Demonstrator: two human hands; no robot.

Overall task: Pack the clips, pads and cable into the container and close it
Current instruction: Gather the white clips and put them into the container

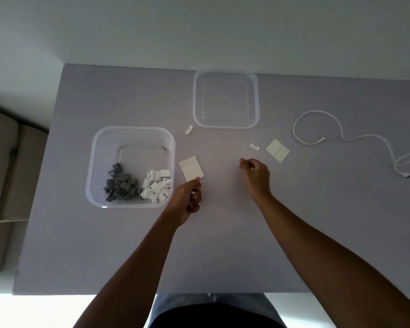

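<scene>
Head view: a grey table (104,245) is seen from above, with a clear container (130,166) standing toward its left edge. Inside the container, grey clips (120,187) are heaped at the near left and white clips (156,188) at the near right. The clear lid (225,99) lies apart at the far edge, about midway along it.

A white pad (191,170) lies just right of the container, and its near corner is pinched by the fingertips of the left hand (188,200); a small white piece seems also to be held in the curled fingers of that hand, though it is too small to be told for certain. The right hand (256,172) is held near the middle of the table with its fingers curled together around a small white piece, probably a clip.

One loose clip (189,130) lies between the container and the lid, beyond the left hand. A second loose clip (254,146) lies just beyond the right hand, with a second pad (277,150) beside it on the right, both untouched. The white cable (341,136) is loosely looped near the right edge, well apart from both hands.

A beige cushion (3,174) is seen past the left edge
</scene>
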